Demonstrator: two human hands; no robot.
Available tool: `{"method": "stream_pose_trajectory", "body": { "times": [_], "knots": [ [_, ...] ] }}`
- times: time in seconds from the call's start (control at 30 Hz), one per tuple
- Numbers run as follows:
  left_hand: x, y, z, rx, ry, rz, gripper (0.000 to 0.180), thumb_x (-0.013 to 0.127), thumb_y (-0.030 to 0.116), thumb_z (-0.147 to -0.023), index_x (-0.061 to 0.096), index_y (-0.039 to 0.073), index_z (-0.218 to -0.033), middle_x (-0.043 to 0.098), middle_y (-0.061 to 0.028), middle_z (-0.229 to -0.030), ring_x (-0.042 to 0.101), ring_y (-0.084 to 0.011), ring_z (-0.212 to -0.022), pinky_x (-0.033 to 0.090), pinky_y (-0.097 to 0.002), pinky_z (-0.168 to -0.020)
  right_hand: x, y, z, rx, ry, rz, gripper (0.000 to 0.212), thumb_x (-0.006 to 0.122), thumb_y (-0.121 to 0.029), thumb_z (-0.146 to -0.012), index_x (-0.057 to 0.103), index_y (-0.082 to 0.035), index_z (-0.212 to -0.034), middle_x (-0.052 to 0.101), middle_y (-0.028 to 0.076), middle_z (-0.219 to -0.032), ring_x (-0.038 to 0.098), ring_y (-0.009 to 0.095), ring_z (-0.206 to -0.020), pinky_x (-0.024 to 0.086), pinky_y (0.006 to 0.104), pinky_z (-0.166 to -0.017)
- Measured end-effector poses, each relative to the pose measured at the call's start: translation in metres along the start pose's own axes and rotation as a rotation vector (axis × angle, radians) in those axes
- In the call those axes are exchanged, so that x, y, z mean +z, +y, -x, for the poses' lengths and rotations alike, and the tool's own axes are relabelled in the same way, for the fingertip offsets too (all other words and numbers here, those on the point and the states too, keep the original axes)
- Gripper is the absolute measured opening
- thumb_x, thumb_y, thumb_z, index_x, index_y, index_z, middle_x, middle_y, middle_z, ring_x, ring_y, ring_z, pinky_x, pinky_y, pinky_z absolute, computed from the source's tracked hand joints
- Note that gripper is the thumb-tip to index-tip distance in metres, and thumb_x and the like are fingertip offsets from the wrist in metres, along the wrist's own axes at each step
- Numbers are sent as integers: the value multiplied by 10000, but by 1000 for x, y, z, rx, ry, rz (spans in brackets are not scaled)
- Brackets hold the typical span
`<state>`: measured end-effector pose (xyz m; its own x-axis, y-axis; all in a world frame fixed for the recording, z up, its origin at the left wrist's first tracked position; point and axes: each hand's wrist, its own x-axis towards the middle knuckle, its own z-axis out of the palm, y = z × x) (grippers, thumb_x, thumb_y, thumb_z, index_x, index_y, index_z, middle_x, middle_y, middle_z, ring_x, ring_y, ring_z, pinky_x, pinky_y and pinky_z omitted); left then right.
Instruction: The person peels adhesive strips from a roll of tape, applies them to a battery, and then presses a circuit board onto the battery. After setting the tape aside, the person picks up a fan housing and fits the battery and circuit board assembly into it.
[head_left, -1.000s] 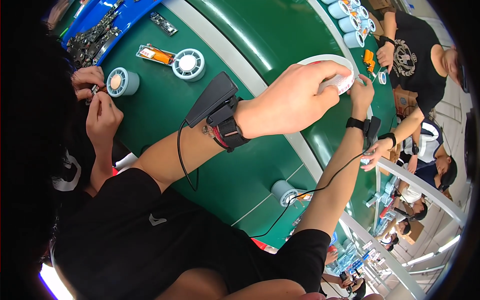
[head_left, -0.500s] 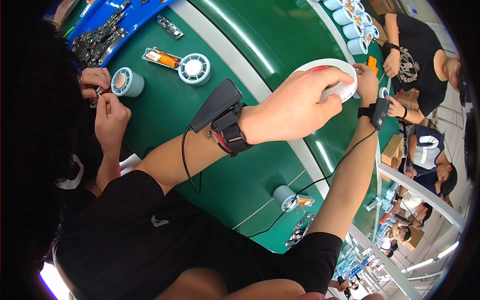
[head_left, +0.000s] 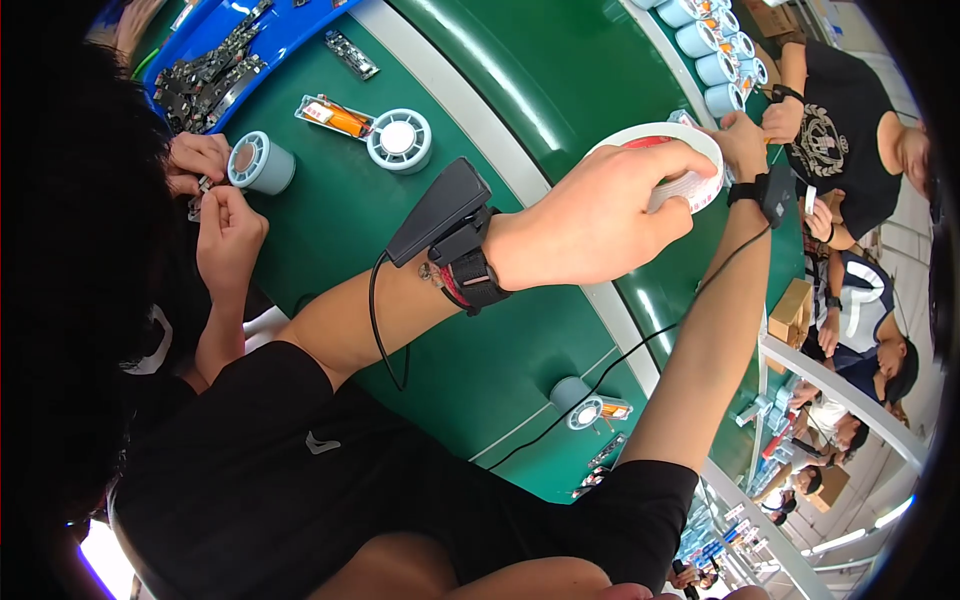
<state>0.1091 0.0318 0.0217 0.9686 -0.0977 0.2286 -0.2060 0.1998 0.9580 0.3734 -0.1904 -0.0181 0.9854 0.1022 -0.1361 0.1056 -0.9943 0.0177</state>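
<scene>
My left hand (head_left: 600, 215) reaches in from the left, back of the hand up, holding a white roll of tape (head_left: 703, 188) between thumb and fingers. Red shows on the inside of its ring. My right hand (head_left: 742, 148) is just beyond the roll's far right side, fingers curled in toward it; the roll and the hand itself hide what the fingertips pinch. Black straps circle both my wrists, each carrying a black device (head_left: 445, 210) with a cable. Under the hands runs a glossy green surface (head_left: 540, 100).
At left, a co-worker's hands (head_left: 228, 230) work beside a pale blue cylinder (head_left: 265, 165). Another cylinder (head_left: 402, 140) has an orange part (head_left: 340, 118) attached. A blue tray (head_left: 285, 45) holds circuit boards. Several cylinders (head_left: 716, 68) stand far right, near a person (head_left: 845, 110). One cylinder (head_left: 572, 395) stands lower down.
The whole view has shifted slightly. My right hand has moved a little rightward; my left still holds the roll. The person opposite has moved a hand toward the cylinders.
</scene>
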Motion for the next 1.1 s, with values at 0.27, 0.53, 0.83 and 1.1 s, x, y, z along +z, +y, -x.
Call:
{"method": "stream_pose_trajectory", "body": {
  "times": [0.27, 0.53, 0.83, 1.1],
  "knots": [
    [-4, 2, -5, -1, 26, 75, 398, 497, 11, -924, 535, -22, -1320, 645, -113, -1163, 630, -158, -903, 529, -315, -821, 32, 55, -32, -46, -24, -398, 622, 875, -432, -722, 670, -6, -1126, 705, 155, -1111, 684, 247, -970, 534, 358, -807],
    [-9, -7, -10, 16, 82, 86, 391, 562, 16, -937, 541, -16, -1326, 650, -114, -1187, 655, -156, -922, 534, -308, -817, -11, 15, 66, -40, 457, -1353, 370, 717, -45, -895, 584, 17, -1234, 672, 170, -1184, 666, 182, -989, 544, 311, -776],
    [9, -12, -2, 237, -40, -145, 415, 684, 93, -934, 578, 19, -1328, 689, -134, -1108, 679, -226, -931, 535, -315, -814, -32, -37, 253, -386, 481, -1411, 416, 688, 80, -879, 534, 21, -1261, 656, 177, -1148, 665, 244, -1019, 575, 322, -800],
    [30, -8, 11, 526, -150, -278, 527, 614, 42, -882, 538, 38, -1403, 616, -169, -1246, 604, -318, -1081, 483, -389, -920, -21, -63, 309, -485, 904, -970, 417, 713, 128, -841, 539, 64, -1214, 652, 213, -1128, 683, 250, -953, 595, 329, -808]
  ]
}}
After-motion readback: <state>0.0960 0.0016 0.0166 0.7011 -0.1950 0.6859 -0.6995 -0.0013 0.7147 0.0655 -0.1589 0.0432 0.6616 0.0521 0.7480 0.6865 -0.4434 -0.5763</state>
